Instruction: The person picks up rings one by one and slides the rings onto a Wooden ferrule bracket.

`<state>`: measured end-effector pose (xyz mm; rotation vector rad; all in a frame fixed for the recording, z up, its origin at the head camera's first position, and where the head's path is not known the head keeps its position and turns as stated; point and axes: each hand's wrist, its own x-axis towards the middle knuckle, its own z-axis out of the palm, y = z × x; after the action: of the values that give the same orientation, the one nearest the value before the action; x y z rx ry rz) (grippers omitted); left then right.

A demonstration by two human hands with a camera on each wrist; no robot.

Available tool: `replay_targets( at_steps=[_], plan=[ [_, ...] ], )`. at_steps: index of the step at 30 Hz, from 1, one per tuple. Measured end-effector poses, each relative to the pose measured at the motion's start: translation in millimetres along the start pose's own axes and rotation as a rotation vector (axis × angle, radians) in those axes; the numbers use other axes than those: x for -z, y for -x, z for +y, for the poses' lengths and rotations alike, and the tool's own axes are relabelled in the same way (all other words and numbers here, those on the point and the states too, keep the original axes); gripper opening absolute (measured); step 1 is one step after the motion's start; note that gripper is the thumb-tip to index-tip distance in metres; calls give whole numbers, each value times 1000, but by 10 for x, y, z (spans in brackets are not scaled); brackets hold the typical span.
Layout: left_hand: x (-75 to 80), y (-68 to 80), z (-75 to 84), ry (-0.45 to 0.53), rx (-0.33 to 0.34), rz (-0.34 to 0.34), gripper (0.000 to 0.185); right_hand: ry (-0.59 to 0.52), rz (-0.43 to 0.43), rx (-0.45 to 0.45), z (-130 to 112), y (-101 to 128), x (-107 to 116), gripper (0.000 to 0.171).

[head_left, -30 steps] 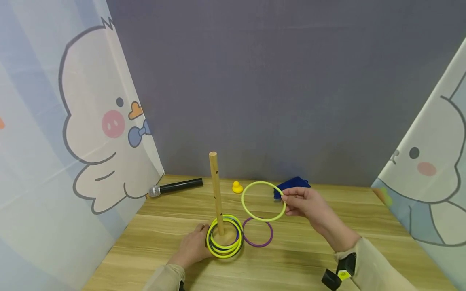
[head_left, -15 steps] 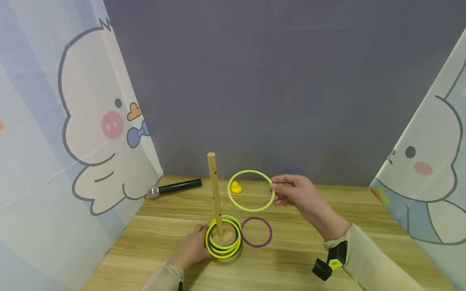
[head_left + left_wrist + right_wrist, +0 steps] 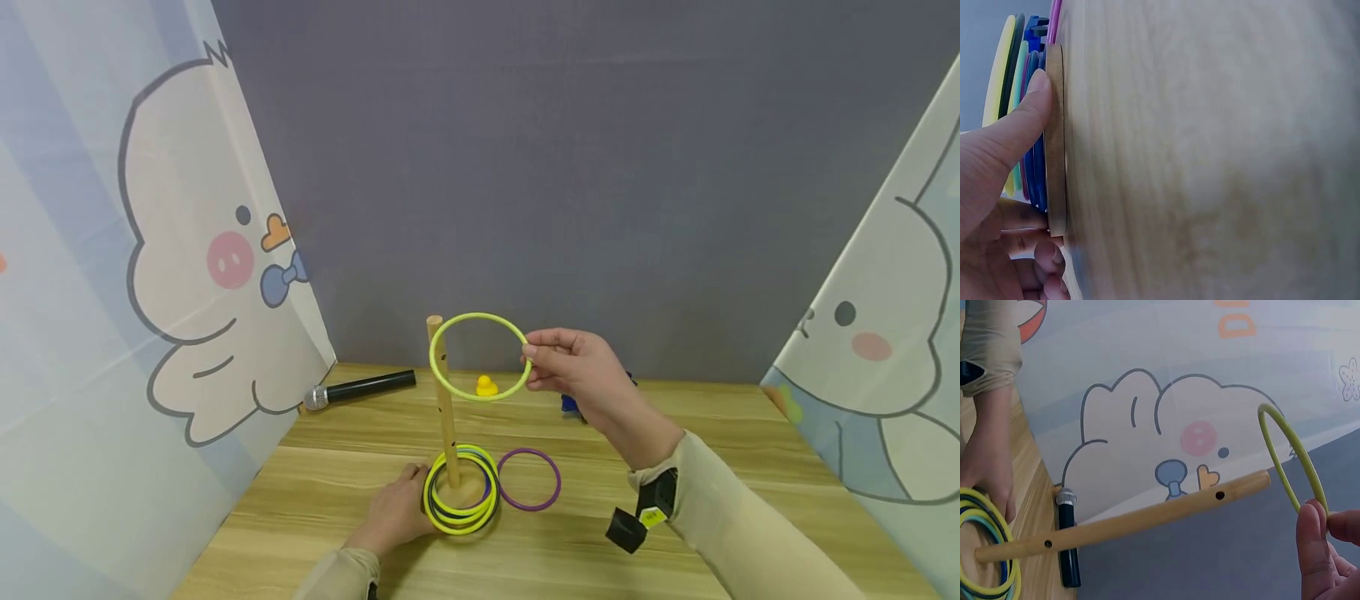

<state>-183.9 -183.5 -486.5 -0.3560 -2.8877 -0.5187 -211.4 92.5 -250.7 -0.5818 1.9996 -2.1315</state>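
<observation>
My right hand point(image 3: 577, 367) pinches a yellow-green ring point(image 3: 1309, 465) between thumb and fingers. In the head view the ring's left edge overlaps the upper part of an upright wooden post point(image 3: 446, 417). The right wrist view shows it just beyond the post's tip, not around the post. Several rings point(image 3: 450, 527), yellow, dark, blue and other colours, lie stacked around the post's foot. My left hand point(image 3: 397, 508) grips the edge of the round wooden base point(image 3: 1055, 144), thumb on one side and fingers on the other. A purple ring point(image 3: 529, 507) lies flat beside the stack.
A black microphone point(image 3: 367, 386) lies at the table's back left. Behind the held ring sits a yellow rubber duck point(image 3: 486, 387). A blue item point(image 3: 570, 404) is mostly hidden by the right hand. A grey backdrop point(image 3: 570, 167) and printed curtains point(image 3: 187, 217) surround the wooden table point(image 3: 300, 483).
My right hand has carried the yellow-green ring left and upward, from above the purple ring to the post's top. My left hand stays at the base.
</observation>
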Motion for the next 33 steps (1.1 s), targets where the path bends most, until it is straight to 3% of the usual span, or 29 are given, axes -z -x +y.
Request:
replay_targets(
  at_steps=[11, 19, 33],
  plan=[
    [-32, 11, -21, -13, -7, 20, 97, -108, 63, 31, 17, -146, -314, 26],
    [7, 0, -4, -4, 3, 2, 99, -120, 121, -26, 88, -192, -365, 28],
    [4, -11, 1, -13, 33, -34, 101, -59, 118, -121, 590, -134, -309, 29]
  ],
)
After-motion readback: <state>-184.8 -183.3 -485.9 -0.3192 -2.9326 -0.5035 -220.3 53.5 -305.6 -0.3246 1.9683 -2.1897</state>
